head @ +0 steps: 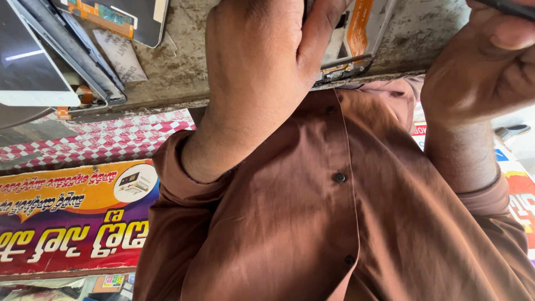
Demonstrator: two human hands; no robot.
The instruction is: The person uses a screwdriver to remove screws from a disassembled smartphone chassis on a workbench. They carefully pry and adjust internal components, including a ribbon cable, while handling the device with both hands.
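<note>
My left hand is closed around an opened phone at the top centre. The phone's metal frame and an orange flex cable show beside my thumb, and my fingers cover most of its body. My right hand is at the top right, with its thumb pressed on a thin dark object that the frame edge cuts off. Both brown sleeves are rolled back above the wrists, and my brown buttoned shirt fills the lower middle of the view.
A stained grey worktop runs along the top. On its left lie a white-framed screen panel and a dark panel with an orange flex strip. Below it are a red-and-white checked strip and a colourful banner.
</note>
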